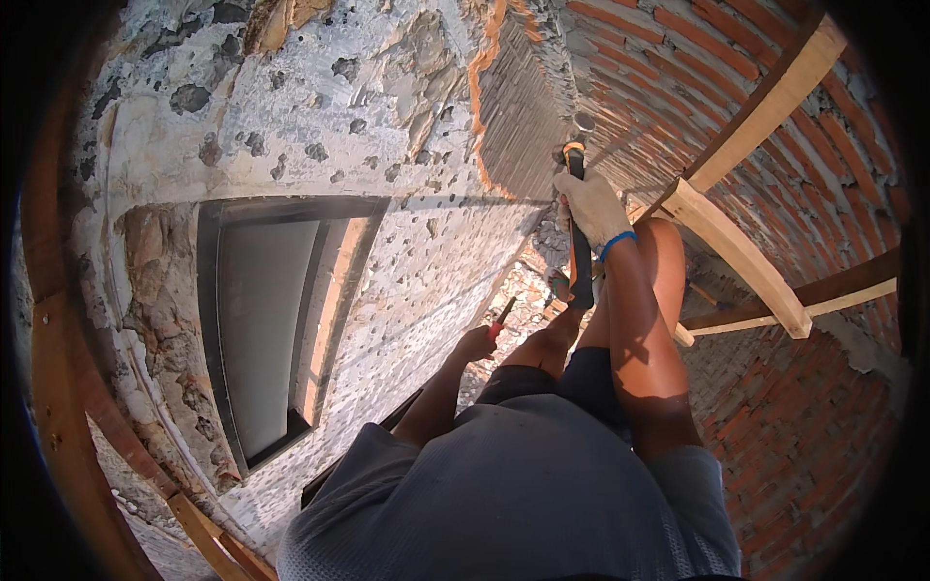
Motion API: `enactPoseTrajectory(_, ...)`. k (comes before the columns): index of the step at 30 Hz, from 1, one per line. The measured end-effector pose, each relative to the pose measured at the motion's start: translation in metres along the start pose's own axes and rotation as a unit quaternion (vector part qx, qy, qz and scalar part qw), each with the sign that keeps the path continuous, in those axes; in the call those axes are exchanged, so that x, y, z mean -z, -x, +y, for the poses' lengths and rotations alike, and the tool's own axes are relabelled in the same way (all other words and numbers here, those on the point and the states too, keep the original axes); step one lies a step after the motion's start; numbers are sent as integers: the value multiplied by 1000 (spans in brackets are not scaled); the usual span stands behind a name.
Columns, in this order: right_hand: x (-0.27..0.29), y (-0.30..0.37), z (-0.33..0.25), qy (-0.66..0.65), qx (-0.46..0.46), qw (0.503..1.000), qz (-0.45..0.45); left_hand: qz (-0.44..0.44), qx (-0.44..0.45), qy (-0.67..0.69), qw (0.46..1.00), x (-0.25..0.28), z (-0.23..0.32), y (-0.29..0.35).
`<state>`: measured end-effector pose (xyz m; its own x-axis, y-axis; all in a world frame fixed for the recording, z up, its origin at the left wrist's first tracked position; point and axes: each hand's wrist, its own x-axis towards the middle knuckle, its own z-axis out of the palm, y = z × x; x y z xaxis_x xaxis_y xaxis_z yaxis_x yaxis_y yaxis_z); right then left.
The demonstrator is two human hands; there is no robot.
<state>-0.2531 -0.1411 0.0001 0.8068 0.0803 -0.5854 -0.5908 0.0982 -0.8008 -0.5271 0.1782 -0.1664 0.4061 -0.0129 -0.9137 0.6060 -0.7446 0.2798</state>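
My right hand [596, 208], in a pale work glove with a blue cuff, is closed around the handle of a hammer [579, 257]. The black and orange handle runs down toward my legs, and the metal head [583, 122] points away from me near the wall corner. Lower and to the left, my left hand [474, 345] is closed on a chisel [506, 312] with a red grip. Its dark blade points up and away, apart from the pitted white wall [426, 252].
A dark-framed opening [218, 320] is set in the wall at left. Wooden beams [741, 242] cross at right in front of a brick wall [814, 416]. More timber [58, 407] stands at far left. Rubble [518, 286] lies below by my feet.
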Motion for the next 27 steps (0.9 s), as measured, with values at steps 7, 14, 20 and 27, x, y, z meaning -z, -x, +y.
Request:
enactPoseTrajectory(7, 4, 2, 1, 63, 20, 998, 21, 38, 137, -119, 983, 9, -78, 0)
enactPoseTrajectory(14, 13, 7, -11, 79, -28, 996, 3, 72, 11, 310, 948, 16, 16, -15)
enactPoseTrajectory(20, 21, -4, -14, -32, -37, 999, 24, -96, -235, 582, 773, 103, 208, -36)
enactPoseTrajectory(27, 33, -16, -23, -71, -34, 996, 39, -110, -393, 706, 579, 220, 391, -28)
